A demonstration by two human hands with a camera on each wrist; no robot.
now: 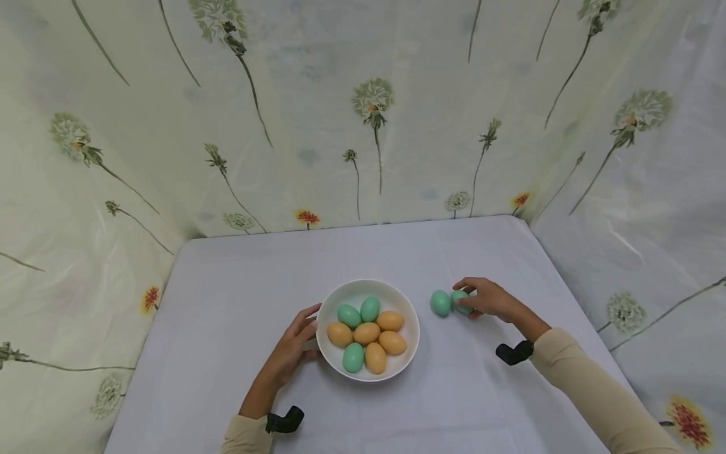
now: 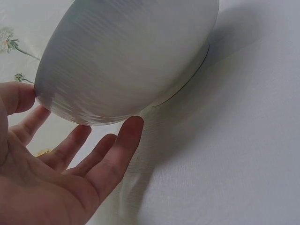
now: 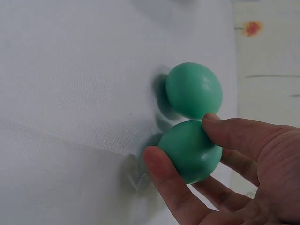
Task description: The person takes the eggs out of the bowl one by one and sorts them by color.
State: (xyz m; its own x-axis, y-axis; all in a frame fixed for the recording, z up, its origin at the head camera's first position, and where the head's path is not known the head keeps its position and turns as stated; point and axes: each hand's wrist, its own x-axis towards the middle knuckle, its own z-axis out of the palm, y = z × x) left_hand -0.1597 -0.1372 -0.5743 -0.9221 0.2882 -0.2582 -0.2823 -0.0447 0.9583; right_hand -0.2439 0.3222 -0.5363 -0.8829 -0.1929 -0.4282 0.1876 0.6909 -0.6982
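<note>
My right hand point(image 1: 490, 299) pinches a green egg point(image 3: 190, 152) between thumb and fingers, low over the white cloth. Right beside it on the cloth lies a second green egg point(image 3: 193, 90), also seen to its left in the head view. A white bowl point(image 2: 126, 61) stands near the middle of the table, holding several orange eggs point(image 1: 391, 320) and three green eggs point(image 1: 353, 357). My left hand point(image 1: 293, 347) rests its spread fingertips against the outside of the bowl's left wall, none of them over the rim.
A white cloth covers the table point(image 1: 227, 284). Behind it and along both sides hangs a pale curtain point(image 1: 317, 126) printed with dandelions and orange flowers. Each wrist carries a black strap mount point(image 1: 514, 353).
</note>
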